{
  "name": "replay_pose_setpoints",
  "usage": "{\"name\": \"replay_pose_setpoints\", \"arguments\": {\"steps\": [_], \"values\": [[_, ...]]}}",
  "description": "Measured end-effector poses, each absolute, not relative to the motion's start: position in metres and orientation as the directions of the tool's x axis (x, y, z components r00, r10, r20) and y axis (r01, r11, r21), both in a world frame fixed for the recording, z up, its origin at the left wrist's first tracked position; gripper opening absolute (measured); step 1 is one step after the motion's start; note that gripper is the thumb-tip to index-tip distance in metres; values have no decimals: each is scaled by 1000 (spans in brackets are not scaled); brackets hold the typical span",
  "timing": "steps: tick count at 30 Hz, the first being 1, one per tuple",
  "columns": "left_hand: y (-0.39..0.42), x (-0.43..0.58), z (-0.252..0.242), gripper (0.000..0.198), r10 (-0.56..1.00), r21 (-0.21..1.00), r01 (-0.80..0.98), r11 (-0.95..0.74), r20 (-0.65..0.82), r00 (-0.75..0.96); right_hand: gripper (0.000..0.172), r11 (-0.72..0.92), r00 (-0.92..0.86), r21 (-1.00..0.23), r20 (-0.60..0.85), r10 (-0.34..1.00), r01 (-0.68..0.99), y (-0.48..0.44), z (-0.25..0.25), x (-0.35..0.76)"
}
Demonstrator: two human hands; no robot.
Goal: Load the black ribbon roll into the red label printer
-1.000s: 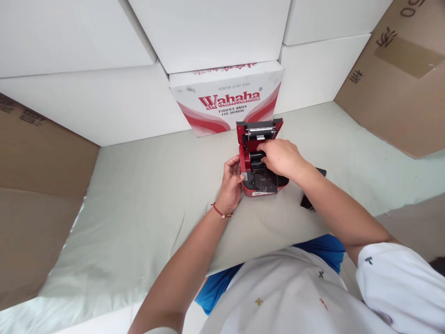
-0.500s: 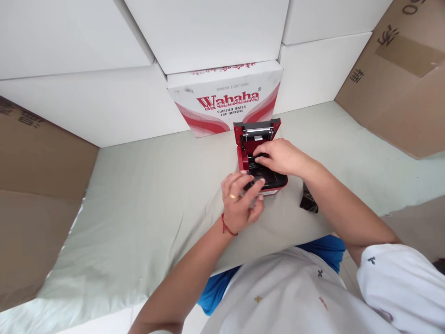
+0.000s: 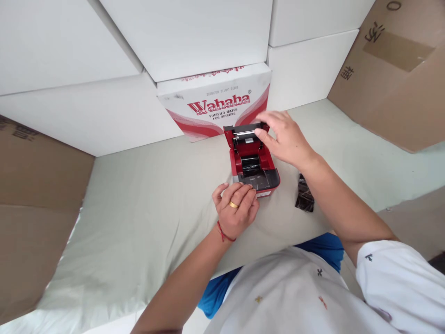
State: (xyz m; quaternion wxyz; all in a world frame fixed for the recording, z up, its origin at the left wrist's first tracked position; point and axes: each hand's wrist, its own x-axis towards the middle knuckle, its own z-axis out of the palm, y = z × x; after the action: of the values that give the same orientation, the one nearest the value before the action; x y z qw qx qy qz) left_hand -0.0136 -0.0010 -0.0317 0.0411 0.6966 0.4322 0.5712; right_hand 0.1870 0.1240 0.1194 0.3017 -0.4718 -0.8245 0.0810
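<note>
A small red and black label printer [image 3: 236, 162] sits on the cloth with its lid [image 3: 247, 127] raised. Inside lies a shiny black roll [image 3: 250, 162], and dark film [image 3: 255, 181] stretches from it toward the front. My left hand [image 3: 236, 202] is closed at the printer's front left corner, knuckles up, with its fingertips partly hidden against the edge. At the raised lid's right side, my right hand [image 3: 283, 137] has its thumb in front and its fingers behind the top edge. A crumpled black wrapper [image 3: 305, 195] lies right of the printer, beside my right forearm.
Behind the printer stands a white and red Wahaha carton [image 3: 215, 104]. White boxes [image 3: 187, 37] are stacked at the back. Brown cartons stand at the left [image 3: 41, 208] and right [image 3: 392, 79]. Pale green cloth [image 3: 139, 208] covers the table.
My right hand has moved from inside the printer up to its raised lid, uncovering the black roll. My left hand has lowered and curled at the front edge.
</note>
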Motion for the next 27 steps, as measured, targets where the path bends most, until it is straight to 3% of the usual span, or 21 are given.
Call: {"name": "replay_pose_setpoints", "arguments": {"steps": [7,11,14,21,27], "values": [[-4,-16,-31,22,596,460,634,-622,803,1,39,593,-504,-331,319,802,734,86,119,200],[-4,-16,-30,31,604,420,639,-644,792,88,37,617,-608,-254,124,784,745,63,118,202],[-4,-16,-30,30,606,420,648,-635,792,81,38,567,-570,-173,35,821,805,53,116,195],[-5,-15,-25,34,612,437,618,-653,786,90,36,518,-520,-88,-5,854,851,44,112,187],[-2,-11,-8,36,449,220,709,-670,881,151,35,524,-525,-41,-5,851,851,42,108,187]]}}
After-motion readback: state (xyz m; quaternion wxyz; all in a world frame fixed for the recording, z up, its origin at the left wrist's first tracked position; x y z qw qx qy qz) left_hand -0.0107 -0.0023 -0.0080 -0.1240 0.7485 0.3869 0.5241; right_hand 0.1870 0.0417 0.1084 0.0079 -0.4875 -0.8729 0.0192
